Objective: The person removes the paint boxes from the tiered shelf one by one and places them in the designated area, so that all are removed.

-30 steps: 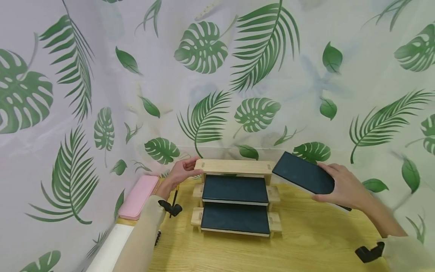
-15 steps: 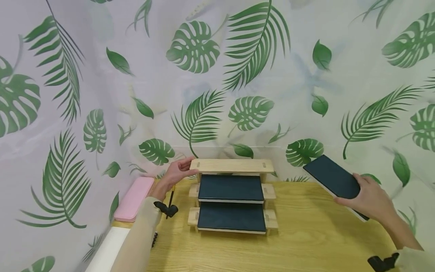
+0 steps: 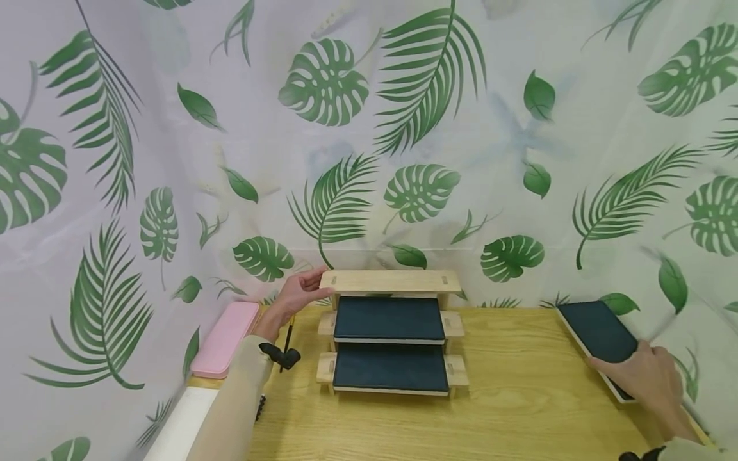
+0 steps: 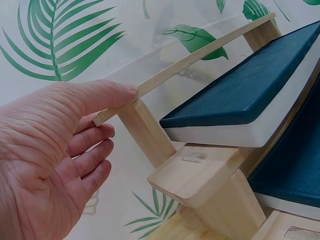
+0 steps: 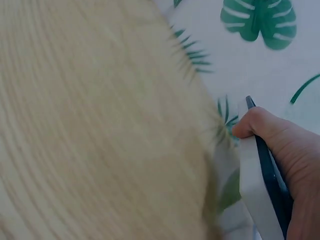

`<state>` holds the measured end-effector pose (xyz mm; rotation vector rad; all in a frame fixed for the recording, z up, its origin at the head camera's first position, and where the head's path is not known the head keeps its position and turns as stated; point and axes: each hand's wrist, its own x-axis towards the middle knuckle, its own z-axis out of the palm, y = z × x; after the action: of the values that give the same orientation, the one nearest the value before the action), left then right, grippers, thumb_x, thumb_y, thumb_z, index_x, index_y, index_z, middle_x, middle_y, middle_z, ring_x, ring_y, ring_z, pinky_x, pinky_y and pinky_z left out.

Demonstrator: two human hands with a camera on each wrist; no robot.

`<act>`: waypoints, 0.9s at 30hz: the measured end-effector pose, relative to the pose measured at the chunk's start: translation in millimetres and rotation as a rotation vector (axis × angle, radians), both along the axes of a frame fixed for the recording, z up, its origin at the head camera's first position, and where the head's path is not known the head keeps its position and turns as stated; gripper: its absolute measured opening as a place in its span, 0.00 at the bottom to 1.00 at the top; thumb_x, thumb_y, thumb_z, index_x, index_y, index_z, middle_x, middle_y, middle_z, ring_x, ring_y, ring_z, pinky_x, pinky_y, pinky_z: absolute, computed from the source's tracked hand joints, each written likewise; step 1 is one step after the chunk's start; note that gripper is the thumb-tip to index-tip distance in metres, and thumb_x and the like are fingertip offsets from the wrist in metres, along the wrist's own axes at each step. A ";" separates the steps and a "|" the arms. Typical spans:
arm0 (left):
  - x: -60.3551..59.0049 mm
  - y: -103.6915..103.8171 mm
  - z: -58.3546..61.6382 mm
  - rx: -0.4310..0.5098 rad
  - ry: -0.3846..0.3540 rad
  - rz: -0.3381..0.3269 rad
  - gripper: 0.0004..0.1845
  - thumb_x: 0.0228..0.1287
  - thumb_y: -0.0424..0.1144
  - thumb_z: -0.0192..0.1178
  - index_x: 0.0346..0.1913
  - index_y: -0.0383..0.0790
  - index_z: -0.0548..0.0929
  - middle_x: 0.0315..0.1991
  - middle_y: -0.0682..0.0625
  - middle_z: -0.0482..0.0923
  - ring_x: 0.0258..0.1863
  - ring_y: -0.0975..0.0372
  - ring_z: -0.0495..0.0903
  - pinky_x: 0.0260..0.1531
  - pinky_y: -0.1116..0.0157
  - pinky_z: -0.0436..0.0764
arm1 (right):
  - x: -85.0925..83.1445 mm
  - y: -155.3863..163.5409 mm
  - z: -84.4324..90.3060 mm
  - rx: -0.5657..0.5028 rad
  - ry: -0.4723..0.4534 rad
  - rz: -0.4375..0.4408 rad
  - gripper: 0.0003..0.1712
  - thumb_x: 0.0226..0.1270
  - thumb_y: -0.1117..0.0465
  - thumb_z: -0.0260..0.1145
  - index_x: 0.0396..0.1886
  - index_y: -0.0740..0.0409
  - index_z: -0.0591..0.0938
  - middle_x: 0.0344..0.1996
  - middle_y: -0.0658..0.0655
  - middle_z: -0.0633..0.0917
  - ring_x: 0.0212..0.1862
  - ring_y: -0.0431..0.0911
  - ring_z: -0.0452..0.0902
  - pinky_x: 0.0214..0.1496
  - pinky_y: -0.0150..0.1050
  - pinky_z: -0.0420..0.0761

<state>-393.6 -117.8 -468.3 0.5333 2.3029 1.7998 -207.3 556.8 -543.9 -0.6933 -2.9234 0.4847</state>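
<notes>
Near the right edge of the table (image 3: 513, 397), the right hand (image 3: 648, 378) grips a dark box (image 3: 599, 333) beside the leafy wall (image 3: 496, 192). Open table parts it from the rack (image 3: 326, 366), whose lower tiers bear two more boxes (image 3: 389, 369). The left hand (image 3: 296, 296) pinches the top board (image 3: 389, 282) by its left end. Since the previous frame, the dark box has shifted rightward and lower.

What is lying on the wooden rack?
On the wooden rack lie an upper box and a lower box, both dark blue-topped. The left hand pinches the otherwise bare top plank. Wood beneath each is hidden.
</notes>
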 end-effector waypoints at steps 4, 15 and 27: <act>0.6 0.3 -0.9 -0.007 -0.005 0.004 0.37 0.71 0.37 0.69 0.79 0.38 0.67 0.77 0.38 0.66 0.76 0.46 0.67 0.72 0.49 0.70 | 0.6 3.4 -17.0 -0.038 -0.079 -0.118 0.76 0.52 0.24 0.72 0.66 0.93 0.59 0.52 0.88 0.64 0.54 0.77 0.69 0.52 0.67 0.77; -2.5 -2.7 -4.2 -0.035 -0.003 0.021 0.38 0.70 0.41 0.71 0.79 0.41 0.68 0.80 0.39 0.61 0.78 0.47 0.63 0.74 0.49 0.68 | -3.4 9.4 -31.9 -0.085 -0.126 -0.208 0.77 0.56 0.24 0.69 0.71 0.90 0.53 0.60 0.88 0.61 0.59 0.78 0.67 0.58 0.68 0.78; -2.7 -3.1 -2.7 -0.039 -0.013 0.033 0.39 0.70 0.42 0.71 0.80 0.42 0.68 0.81 0.42 0.60 0.79 0.49 0.62 0.74 0.52 0.68 | -15.3 15.2 -36.9 -0.043 -0.151 -0.191 0.78 0.56 0.21 0.66 0.69 0.93 0.55 0.54 0.87 0.65 0.55 0.77 0.70 0.55 0.66 0.79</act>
<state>-396.3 -120.9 -471.0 0.4784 2.3464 1.7636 -222.6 572.0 -580.9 -1.0463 -2.9487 0.4960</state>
